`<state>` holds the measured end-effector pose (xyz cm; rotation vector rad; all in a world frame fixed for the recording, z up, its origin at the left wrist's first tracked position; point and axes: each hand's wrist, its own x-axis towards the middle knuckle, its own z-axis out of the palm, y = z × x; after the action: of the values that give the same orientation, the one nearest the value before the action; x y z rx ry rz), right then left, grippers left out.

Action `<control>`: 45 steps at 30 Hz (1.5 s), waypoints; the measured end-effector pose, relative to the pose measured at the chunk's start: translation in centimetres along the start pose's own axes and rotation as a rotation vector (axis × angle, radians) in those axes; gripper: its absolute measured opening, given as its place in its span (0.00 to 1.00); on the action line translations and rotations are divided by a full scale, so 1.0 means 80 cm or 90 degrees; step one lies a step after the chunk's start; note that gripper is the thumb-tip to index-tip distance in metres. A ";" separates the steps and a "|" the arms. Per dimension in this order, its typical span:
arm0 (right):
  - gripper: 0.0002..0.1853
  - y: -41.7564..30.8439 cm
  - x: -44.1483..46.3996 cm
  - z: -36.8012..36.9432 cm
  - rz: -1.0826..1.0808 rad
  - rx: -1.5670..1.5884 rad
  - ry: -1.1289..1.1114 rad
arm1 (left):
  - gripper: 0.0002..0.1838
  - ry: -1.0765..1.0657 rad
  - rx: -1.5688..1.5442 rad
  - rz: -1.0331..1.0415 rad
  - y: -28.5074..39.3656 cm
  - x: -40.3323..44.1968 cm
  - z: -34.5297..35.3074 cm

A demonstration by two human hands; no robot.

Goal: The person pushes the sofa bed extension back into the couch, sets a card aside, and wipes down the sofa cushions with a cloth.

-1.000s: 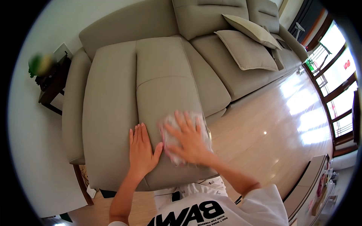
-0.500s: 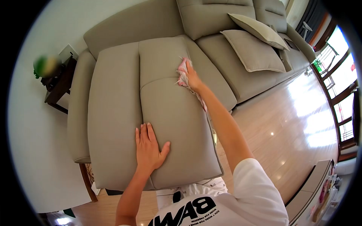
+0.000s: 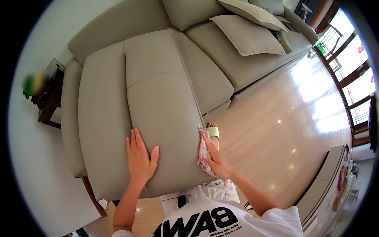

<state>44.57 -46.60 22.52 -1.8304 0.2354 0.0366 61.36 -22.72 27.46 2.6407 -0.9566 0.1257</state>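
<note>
A large grey-beige sofa cushion (image 3: 166, 106) lies in front of me, with a seam running along its middle. My left hand (image 3: 141, 158) rests flat on it beside that seam, fingers stretched out and holding nothing. At the cushion's near right edge, my right hand (image 3: 217, 160) presses a pink and white cleaning cloth (image 3: 204, 152) against the side. The cloth is bunched under the fingers, and its frayed border shows toward the cushion.
Behind stands the rest of the sofa (image 3: 205, 75), with two loose pillows (image 3: 246, 35) on it. A dark side table (image 3: 52, 96) is at the left. Shiny floor (image 3: 272, 130) stretches right toward a low cabinet (image 3: 321, 185). My foot in a green slipper (image 3: 213, 131) shows beside the cushion.
My right hand has drawn the cloth from the far right part of the cushion back toward me, to its near right edge. My left hand stays by the seam. The view has shifted slightly.
</note>
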 end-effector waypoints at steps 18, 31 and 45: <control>0.42 0.016 0.438 -0.081 -0.048 0.179 0.007 | 0.41 0.096 0.061 -0.064 0.012 0.085 0.042; 0.26 0.058 0.047 -0.080 0.119 -0.092 0.052 | 0.39 0.125 0.085 -0.056 0.008 0.073 0.043; 0.29 -0.052 0.070 -0.001 -0.269 -0.488 0.091 | 0.41 0.121 0.057 -0.070 0.006 0.058 0.030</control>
<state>50.79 -46.41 25.70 -2.6157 -0.0926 -0.3434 64.53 -26.70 26.23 2.6960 -0.7596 0.3941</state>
